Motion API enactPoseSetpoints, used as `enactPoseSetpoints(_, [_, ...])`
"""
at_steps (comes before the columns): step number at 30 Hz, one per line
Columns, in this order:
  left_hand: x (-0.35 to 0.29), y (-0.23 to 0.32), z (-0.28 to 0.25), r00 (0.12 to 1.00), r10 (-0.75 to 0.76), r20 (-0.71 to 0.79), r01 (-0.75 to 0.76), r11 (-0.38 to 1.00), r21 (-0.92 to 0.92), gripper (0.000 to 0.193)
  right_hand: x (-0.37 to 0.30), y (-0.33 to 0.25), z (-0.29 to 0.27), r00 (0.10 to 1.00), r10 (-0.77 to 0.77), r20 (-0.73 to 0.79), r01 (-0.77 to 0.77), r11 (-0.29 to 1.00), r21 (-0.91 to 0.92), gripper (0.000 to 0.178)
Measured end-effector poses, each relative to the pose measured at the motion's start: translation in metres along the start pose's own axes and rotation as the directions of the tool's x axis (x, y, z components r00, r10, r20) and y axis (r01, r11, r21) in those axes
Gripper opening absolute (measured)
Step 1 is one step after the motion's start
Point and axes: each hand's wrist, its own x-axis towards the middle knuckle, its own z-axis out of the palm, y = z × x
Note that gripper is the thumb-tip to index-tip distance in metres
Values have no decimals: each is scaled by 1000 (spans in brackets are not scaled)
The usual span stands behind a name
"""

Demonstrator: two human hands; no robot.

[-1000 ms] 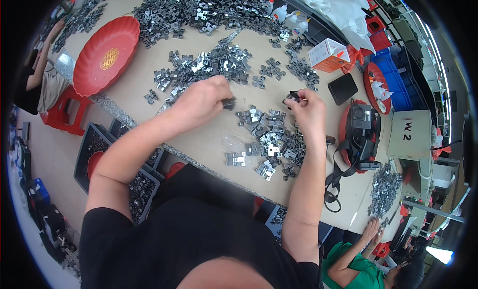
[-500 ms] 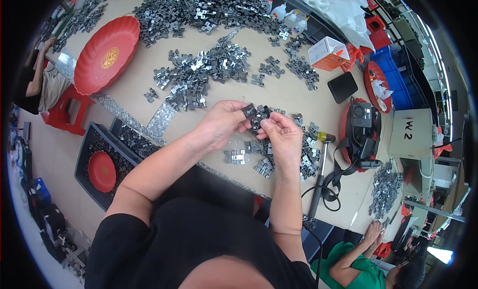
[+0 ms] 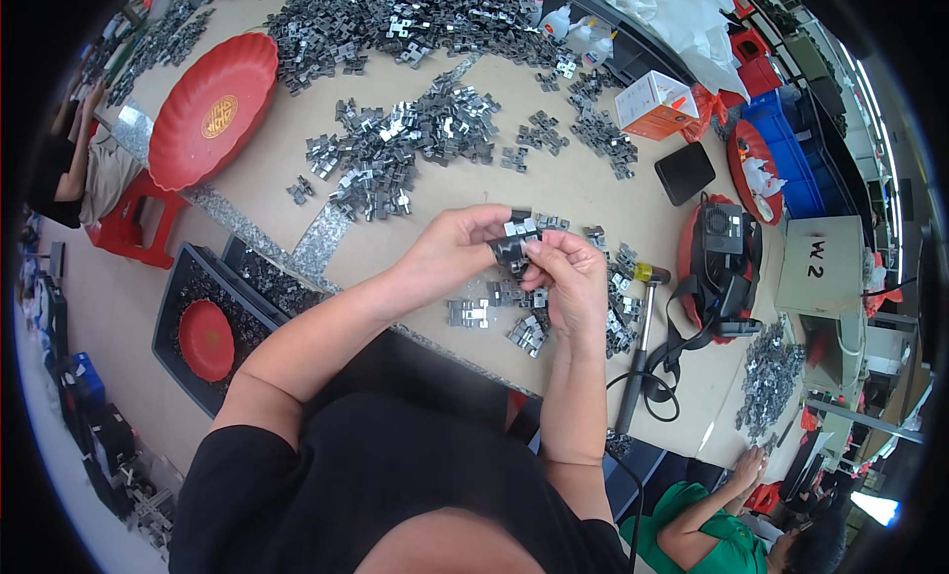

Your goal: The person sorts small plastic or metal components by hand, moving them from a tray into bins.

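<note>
From where I stand, the person's left hand (image 3: pixel 457 243) and right hand (image 3: pixel 571 274) meet over the near side of the pale beige worktop (image 3: pixel 563 183). Between them is a small cluster of black and silvery metal clips (image 3: pixel 513 247), held up above the surface. The left grip is closed, thumb and fingers curled round the cluster's left side; the right grip is a tight pinch, fingertips pressing on the other side. The fingers cover the joint, so I cannot tell how many clips are in there or whether they are fully seated. I'd judge this cluster as part-way through, with both hands fitting or adjusting it.

Plenty seems left. A loose silvery-grey metal pile (image 3: pixel 405 144) lies at eleven o'clock from the hands, with a far larger grey metal heap (image 3: pixel 415 30) beyond it toward twelve. Closer in, a scattered silvery metal batch (image 3: pixel 529 329) spreads from three to six o'clock, partly behind the right hand, and one flat silvery metal group (image 3: pixel 468 313) sits at seven. Which of these are finished I can't say; they look much alike from here.

The hammer with a yellow head and dark handle (image 3: pixel 633 386) lies at four o'clock, out of both hands. At ten o'clock the big red scalloped plastic tray (image 3: pixel 188 139) holds no clips.
</note>
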Motion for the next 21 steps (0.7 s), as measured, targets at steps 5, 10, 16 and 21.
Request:
enactPoseSetpoints(5, [-3,5,-5,986,-136,92,129,989,77,17,-1,-2,2,999,-20,30,22,996,-81,13])
enactPoseSetpoints(10, [-9,7,-3,994,95,60,-107,968,228,17,-5,-2,6,996,-81,35,84,993,-82,13])
enactPoseSetpoints(16, [11,5,-23,973,-80,216,4,944,330,18,-2,-6,5,1000,12,-8,-14,967,-255,14])
enactPoseSetpoints(21, [44,23,-33,860,424,284,-378,154,913,19,-1,-24,1,985,-142,96,159,558,-814,22])
